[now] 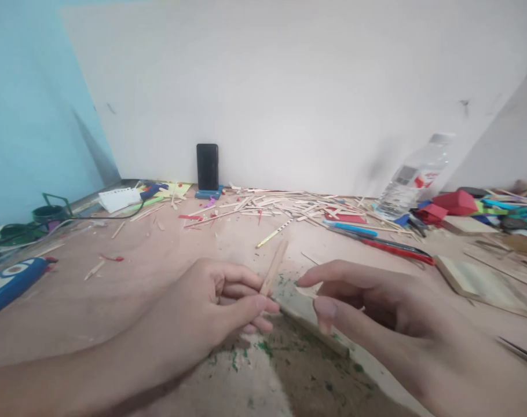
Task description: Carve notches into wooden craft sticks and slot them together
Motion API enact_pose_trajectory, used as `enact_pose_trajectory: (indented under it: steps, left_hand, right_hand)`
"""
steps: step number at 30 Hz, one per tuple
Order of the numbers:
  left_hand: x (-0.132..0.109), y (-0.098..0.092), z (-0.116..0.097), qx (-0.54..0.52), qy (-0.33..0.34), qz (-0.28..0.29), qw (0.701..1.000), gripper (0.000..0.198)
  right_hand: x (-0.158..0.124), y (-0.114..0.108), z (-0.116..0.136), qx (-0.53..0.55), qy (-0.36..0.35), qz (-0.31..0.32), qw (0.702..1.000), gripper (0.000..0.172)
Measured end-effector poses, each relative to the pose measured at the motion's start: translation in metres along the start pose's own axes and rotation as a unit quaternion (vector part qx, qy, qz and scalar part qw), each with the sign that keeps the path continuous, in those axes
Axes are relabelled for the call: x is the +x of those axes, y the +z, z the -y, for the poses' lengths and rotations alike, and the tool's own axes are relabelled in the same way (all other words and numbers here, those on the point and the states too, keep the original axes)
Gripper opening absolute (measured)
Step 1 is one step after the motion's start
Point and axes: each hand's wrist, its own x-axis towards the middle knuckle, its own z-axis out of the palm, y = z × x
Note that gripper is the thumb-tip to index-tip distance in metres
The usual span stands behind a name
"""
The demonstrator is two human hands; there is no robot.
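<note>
My left hand, at the middle of the view, is closed, pinching a short flat wooden stick between thumb and fingers; the stick tilts up and to the right. To the right of it is my right hand, its index finger held apart from the thumb. A small pale wood sliver pokes out from behind that thumb, seemingly pinched against a hidden finger. Below both hands lies a flat board with green crumbs scattered on and around it. Motion blurs the hands a little.
Thin wooden strips lie heaped along the back. A phone stands on a blue holder. On the right are a leaning plastic bottle, a blue pen, a red-handled tool and a wooden block. A blue object sits left.
</note>
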Motion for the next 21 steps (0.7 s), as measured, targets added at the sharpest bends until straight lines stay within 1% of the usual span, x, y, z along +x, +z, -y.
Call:
enact_pose_trajectory:
  steps: [1,2,4,5,6,9,11,13,16,18,21]
  left_hand:
    - [0.000,0.003,0.000,0.008,0.000,-0.008,1.000,0.029]
    - [0.001,0.005,0.000,0.018,0.004,-0.016,1.000,0.029]
    - [0.003,0.008,0.003,0.038,0.016,-0.033,0.999,0.027]
    - [0.004,0.008,0.005,0.047,0.020,-0.039,0.998,0.025]
    - [0.004,0.008,0.007,0.056,0.025,-0.041,0.997,0.024]
    - [0.003,0.006,0.015,0.090,0.049,-0.042,0.994,0.020]
    - [0.001,0.005,0.018,0.123,0.074,-0.039,0.989,0.017]
    - [0.000,0.005,0.018,0.166,0.105,-0.046,0.980,0.015]
    - [-0.002,0.005,0.016,0.239,0.148,-0.067,0.957,0.014]
    - [-0.004,0.006,0.014,0.267,0.156,-0.070,0.948,0.014]
    - [-0.005,0.005,0.014,0.309,0.163,-0.070,0.934,0.016]
  right_hand:
    - [0.003,0.000,0.002,0.021,0.011,0.014,1.000,0.034]
    - [0.006,-0.001,0.004,0.039,0.007,0.032,0.999,0.031]
    - [0.011,-0.002,0.005,0.069,-0.026,0.059,0.996,0.026]
    - [0.013,-0.002,0.005,0.082,-0.030,0.073,0.993,0.024]
    - [0.014,0.000,0.005,0.094,-0.023,0.084,0.992,0.023]
    - [0.015,0.006,0.005,0.120,0.033,0.095,0.988,0.020]
    - [0.014,0.009,0.005,0.125,0.050,0.100,0.986,0.023]
    - [0.014,0.011,0.003,0.120,0.047,0.109,0.986,0.028]
    - [0.015,0.010,0.001,0.096,0.033,0.121,0.987,0.040]
    - [0.014,0.010,0.001,0.084,0.029,0.141,0.986,0.043]
    - [0.013,0.011,0.002,0.082,0.038,0.168,0.982,0.042]
